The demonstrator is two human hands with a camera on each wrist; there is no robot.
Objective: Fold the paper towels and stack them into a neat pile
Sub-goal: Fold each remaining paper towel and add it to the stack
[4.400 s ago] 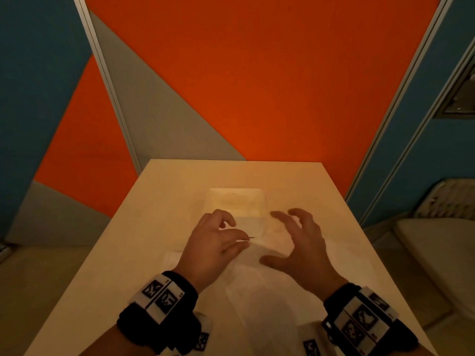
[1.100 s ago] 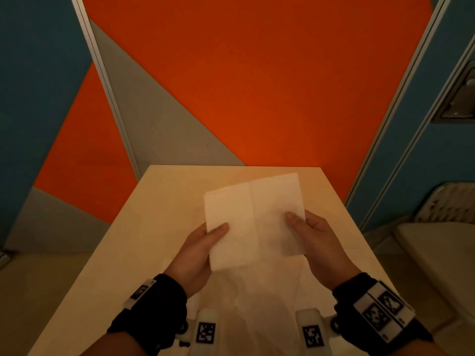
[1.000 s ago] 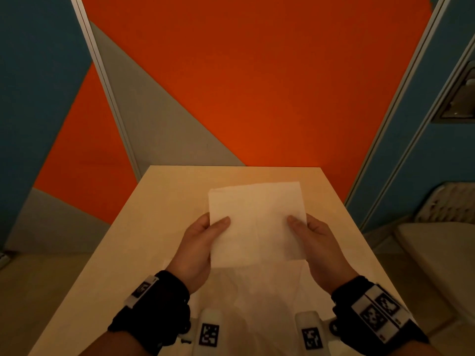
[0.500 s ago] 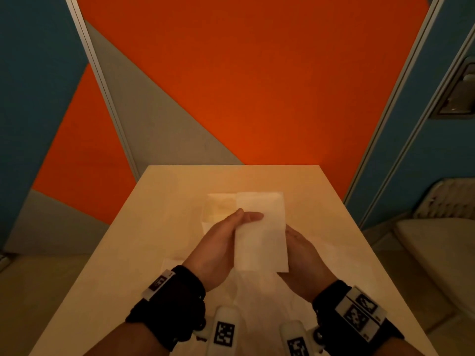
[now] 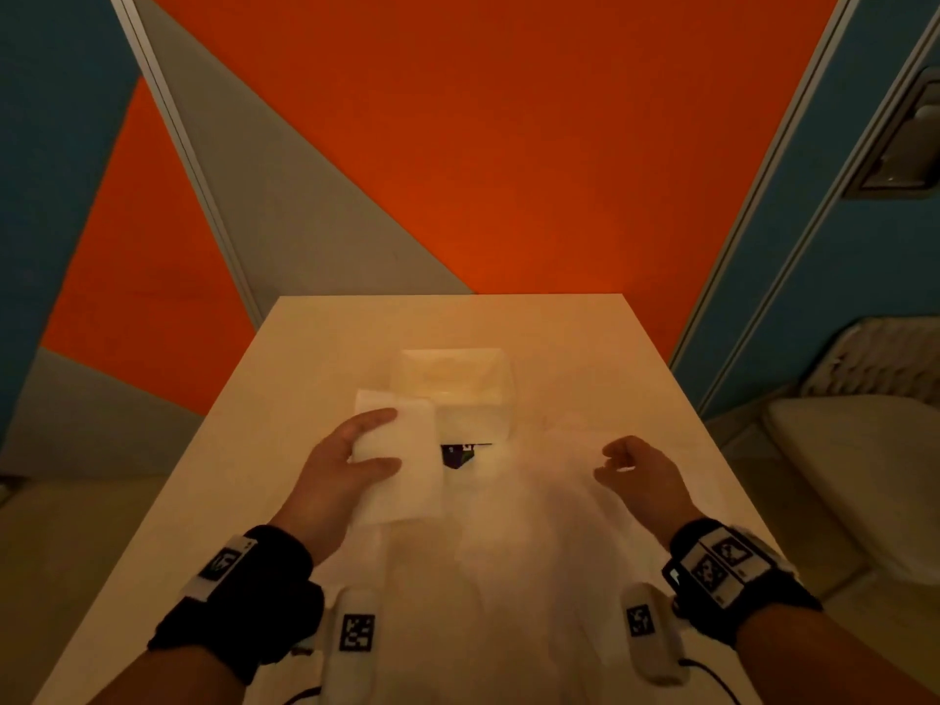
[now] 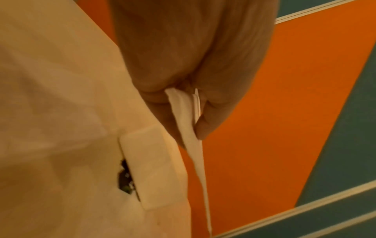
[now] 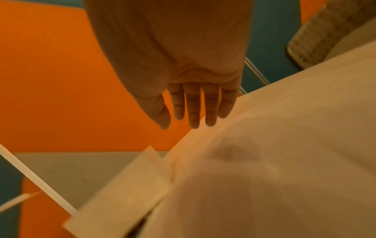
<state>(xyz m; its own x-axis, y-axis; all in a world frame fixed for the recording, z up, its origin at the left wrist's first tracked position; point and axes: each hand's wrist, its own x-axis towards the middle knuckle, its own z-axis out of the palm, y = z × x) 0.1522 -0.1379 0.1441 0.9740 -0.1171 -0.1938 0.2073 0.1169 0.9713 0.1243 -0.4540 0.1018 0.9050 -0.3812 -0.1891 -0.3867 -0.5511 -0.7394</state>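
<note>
My left hand point(image 5: 386, 441) pinches a folded white paper towel point(image 5: 407, 475) between thumb and fingers, just left of and nearer than the pile of folded towels point(image 5: 452, 394) on the pale table point(image 5: 315, 358). The left wrist view shows this towel point(image 6: 198, 161) edge-on in the left hand point(image 6: 183, 125), beside the pile point(image 6: 154, 169). My right hand point(image 5: 608, 463) hovers empty with relaxed fingers over the loose unfolded towels point(image 5: 534, 516). In the right wrist view the right hand point(image 7: 179, 124) holds nothing above the loose towels point(image 7: 264, 177).
A small dark object point(image 5: 458, 456) peeks out at the pile's near edge. An orange and grey wall panel point(image 5: 458, 145) stands behind the table. A pale cushioned seat point(image 5: 854, 475) sits to the right, past the table's edge.
Both hands folded the raised towel in half. The right hand then let go and moved right over the loose towels. The left hand carried the folded towel down and left.
</note>
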